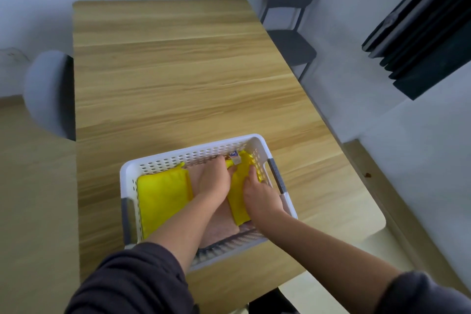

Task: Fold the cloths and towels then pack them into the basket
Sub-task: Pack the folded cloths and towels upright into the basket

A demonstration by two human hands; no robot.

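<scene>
Both hands are inside the basket, side by side and nearly touching. The left hand (215, 181) lies back up, its fingertips hidden toward the far wall. Whether it grips anything cannot be told. The right hand (260, 199) has its fingers curled over the right edge of a folded yellow cloth (238, 191), which stands between the two hands. A small label (235, 159) shows at the far end of that cloth, just beyond the left hand. Dark sleeves (132, 280) are pushed up both forearms.

Under the left wrist lies a pink towel (221, 227), flat on the basket floor. Left of the left hand a second yellow cloth (163, 199) lies folded flat against the basket's left wall.

The basket (188, 151) is white, perforated plastic with a grey handle (276, 176) just right of the right hand and another on the left end. It sits on the near part of a wooden table (178, 71), slightly skewed to the table edge.

The table top is pale wood grain and runs well beyond the hands to the far wall. Beyond the hands to the right a dark chair (290, 20) stands against the wall. To the left a pale grey chair (48, 92) is drawn up to the table's long side. Far right and above, a dark pleated curtain (428, 28) hangs on the white wall (407, 160). The floor (33, 199) left of the table is beige.
</scene>
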